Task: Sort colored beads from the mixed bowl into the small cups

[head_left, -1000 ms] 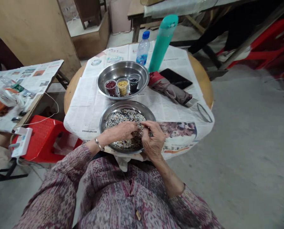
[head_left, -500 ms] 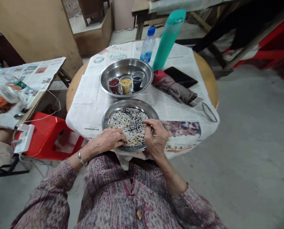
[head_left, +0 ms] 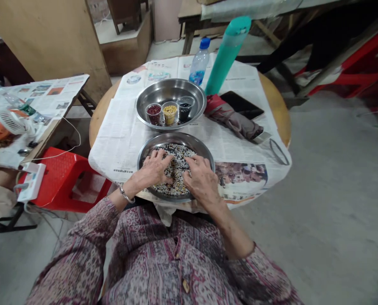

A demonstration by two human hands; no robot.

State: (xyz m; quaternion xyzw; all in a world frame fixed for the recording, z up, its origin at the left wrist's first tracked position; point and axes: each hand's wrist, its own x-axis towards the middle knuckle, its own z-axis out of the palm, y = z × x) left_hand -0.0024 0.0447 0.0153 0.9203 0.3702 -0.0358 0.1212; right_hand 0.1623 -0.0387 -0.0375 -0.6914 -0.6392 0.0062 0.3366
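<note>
The mixed grains (head_left: 179, 186) lie in the near steel basin (head_left: 205, 149). The left hand (head_left: 154, 167) has shifted from the near rim to the basin's left side, fingers spread and released; the work now covers more grains. The right hand (head_left: 203, 180) has bent fingers; hidden fingertips leave any grasp undeterminable.

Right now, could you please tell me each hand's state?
Left hand: open, spread over the mixed grains.
Right hand: open, loosely curled; anything held is hidden.
</note>
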